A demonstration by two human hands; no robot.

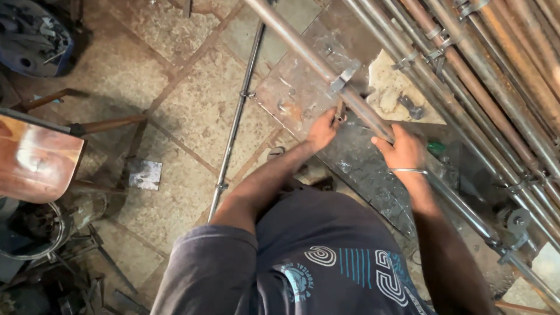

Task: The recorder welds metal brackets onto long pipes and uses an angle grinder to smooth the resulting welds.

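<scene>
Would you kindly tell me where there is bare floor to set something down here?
Bare stone floor lies between the thin steel rod and the wooden chair. It is crowded at the right: rusty pipes are stacked there, and both hands are on the long steel pipe.

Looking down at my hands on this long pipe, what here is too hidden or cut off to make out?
- Head view: the small rusty piece at the left hand is mostly covered by its fingers.
- Head view: the long pipe runs off the top edge and the lower right corner; its ends are unseen.
- Head view: the right hand wraps the pipe, hiding that stretch.
- Head view: the green object beside the right hand is mostly hidden.
</scene>
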